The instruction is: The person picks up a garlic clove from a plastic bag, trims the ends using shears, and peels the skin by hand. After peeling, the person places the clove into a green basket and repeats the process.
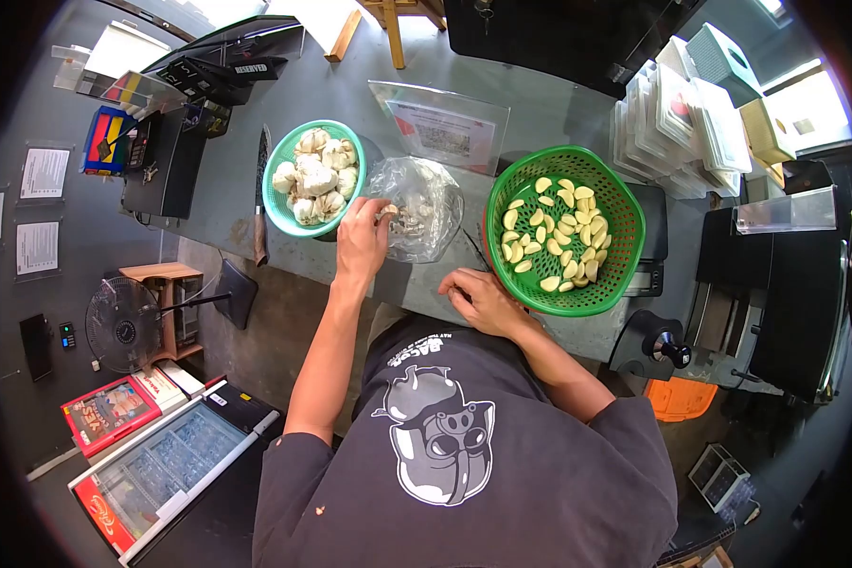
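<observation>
My left hand [362,241] is closed in a pinch over the near left side of a clear plastic bag [435,213]. Between its fingertips is a small brownish-white piece that looks like garlic skin [388,211]; more papery bits lie in the bag. Just left of it, a mint-green basket [276,210] holds several whole garlic bulbs [314,177]. My right hand [488,301] rests at the counter's front edge, fingers loosely bent and apart, with nothing visible in them. Beside it stands a green basket [627,213] with many peeled garlic cloves [566,227].
A knife [261,199] lies left of the mint basket, handle toward me. Behind the bag stands a clear acrylic sign [440,128]. Stacked plastic containers [677,128] are at the back right. A black tamper [670,350] sits right of the green basket.
</observation>
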### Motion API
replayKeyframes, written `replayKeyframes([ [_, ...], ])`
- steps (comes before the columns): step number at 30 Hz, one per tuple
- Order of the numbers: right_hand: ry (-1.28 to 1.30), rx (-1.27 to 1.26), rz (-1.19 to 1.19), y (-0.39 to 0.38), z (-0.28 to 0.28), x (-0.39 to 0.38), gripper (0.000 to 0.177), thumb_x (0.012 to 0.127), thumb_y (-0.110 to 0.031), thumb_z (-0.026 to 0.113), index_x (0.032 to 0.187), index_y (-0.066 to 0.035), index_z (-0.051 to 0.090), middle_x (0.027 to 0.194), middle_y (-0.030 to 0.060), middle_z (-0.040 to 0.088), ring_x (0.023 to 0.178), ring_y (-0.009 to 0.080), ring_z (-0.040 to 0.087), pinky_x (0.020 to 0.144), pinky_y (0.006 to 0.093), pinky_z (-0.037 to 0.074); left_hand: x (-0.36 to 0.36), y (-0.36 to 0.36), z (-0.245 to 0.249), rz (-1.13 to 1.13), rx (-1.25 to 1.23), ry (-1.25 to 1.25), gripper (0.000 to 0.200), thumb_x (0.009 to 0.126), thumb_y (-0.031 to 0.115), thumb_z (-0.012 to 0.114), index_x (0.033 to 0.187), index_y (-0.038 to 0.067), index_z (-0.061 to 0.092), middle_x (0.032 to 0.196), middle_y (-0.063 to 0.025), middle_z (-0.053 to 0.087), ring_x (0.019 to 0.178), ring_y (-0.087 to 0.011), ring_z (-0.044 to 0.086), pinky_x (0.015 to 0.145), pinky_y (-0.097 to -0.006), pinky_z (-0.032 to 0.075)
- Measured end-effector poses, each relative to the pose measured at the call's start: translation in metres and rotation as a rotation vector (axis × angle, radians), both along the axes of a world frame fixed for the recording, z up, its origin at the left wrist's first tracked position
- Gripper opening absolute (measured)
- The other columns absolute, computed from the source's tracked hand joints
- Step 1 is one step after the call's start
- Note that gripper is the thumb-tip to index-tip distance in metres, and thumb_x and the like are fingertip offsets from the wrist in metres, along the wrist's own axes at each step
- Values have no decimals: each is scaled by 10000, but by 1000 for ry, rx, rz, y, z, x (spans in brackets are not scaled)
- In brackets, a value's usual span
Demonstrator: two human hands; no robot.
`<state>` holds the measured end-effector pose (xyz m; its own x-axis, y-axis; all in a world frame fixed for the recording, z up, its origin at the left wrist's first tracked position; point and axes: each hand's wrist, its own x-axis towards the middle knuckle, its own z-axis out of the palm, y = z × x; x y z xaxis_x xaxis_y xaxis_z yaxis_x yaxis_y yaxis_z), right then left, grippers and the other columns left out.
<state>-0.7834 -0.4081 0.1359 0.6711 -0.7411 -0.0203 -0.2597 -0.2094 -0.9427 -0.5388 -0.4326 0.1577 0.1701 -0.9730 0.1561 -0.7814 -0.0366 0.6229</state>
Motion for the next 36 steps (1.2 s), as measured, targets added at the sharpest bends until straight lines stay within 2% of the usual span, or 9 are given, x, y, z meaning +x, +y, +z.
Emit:
replayKeyframes([
  [3,12,1,9,-1,3,1,105,921,-78,575,992,-37,639,947,119,682,843,290,676,769,389,522,-2,-1,7,17,20,-22,183,830,16,704,1010,6,670,930,-127,683,735,-275,661,660,-375,522],
  [6,13,-19,8,-1,3,1,105,920,-81,576,989,-38,642,948,118,684,841,291,679,768,389,523,-6,-1,9,96,112,145,187,833,11,701,1018,2,677,885,-115,716,690,-211,671,622,-330,520],
  [9,22,-20,3,-1,1,1,105,918,-80,578,990,-40,643,952,119,686,846,291,680,773,389,523,-9,1,10,103,99,224,209,837,16,705,1045,4,684,870,-117,740,681,-174,682,603,-312,518],
  [12,26,-11,7,-1,1,2,108,916,-79,578,994,-41,642,956,119,688,860,294,680,784,392,522,-10,2,10,92,66,276,203,868,29,716,1063,-18,686,875,-92,744,683,-104,659,561,-247,476],
  [21,2,-2,24,-1,-5,5,119,921,-88,567,1002,-37,637,965,129,686,886,307,678,802,404,520,-4,4,4,59,24,256,201,946,100,664,1083,-44,694,850,-105,739,710,-122,663,636,-257,510],
  [24,0,-2,27,-2,-6,5,115,920,-85,566,996,-34,635,966,132,685,890,307,677,801,404,521,-4,4,1,74,14,295,203,929,123,670,1056,-33,699,860,-155,737,714,-203,690,650,-322,528],
  [27,2,13,36,-3,-3,6,111,920,-81,564,990,-30,634,961,132,684,885,306,675,796,403,521,-5,5,5,91,43,294,196,924,109,669,1057,-32,698,859,-142,739,722,-182,692,652,-306,531],
  [30,-8,12,36,-5,-1,7,104,919,-76,563,981,-27,631,955,135,683,881,310,675,791,406,521,-8,5,13,101,84,315,216,933,112,693,1080,-46,691,840,-81,732,708,-100,652,657,-255,521],
  [36,-75,50,-4,-8,-2,16,161,908,-57,587,1062,-35,629,912,94,651,751,239,633,726,359,511,-3,7,7,79,107,408,204,885,55,700,1072,-23,679,879,-79,738,751,-106,673,679,-255,538],
])
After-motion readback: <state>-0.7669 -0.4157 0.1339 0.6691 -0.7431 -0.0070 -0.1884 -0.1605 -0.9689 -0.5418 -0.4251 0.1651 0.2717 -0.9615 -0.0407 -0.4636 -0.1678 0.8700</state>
